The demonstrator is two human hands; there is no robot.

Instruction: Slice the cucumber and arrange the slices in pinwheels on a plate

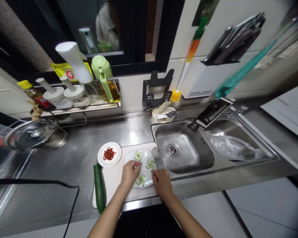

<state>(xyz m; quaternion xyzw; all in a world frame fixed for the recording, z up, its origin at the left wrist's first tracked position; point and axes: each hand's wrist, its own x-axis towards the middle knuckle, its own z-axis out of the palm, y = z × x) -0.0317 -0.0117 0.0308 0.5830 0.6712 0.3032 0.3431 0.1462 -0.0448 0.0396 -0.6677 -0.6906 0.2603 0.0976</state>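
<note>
A clear glass plate (pixel 147 157) lies on a white cutting board (pixel 111 180) at the counter's front edge. On it sit three pinwheels of cucumber slices (pixel 138 155). My left hand (pixel 129 172) rests on the plate's left side, its fingers curled down by the slices. At the plate's right edge, my right hand (pixel 162 182) closes round the handle of a knife, whose broad blade (pixel 157 156) points away from me. A whole cucumber (pixel 99 188) lies along the board's left edge.
A small white dish of chopped red chilli (pixel 109 154) sits left of the plate. The steel sink (pixel 186 150) with its faucet (pixel 211 114) is to the right. Oil bottles and shakers (pixel 76 86) fill a rack at the back left, near a pot lid (pixel 31 134).
</note>
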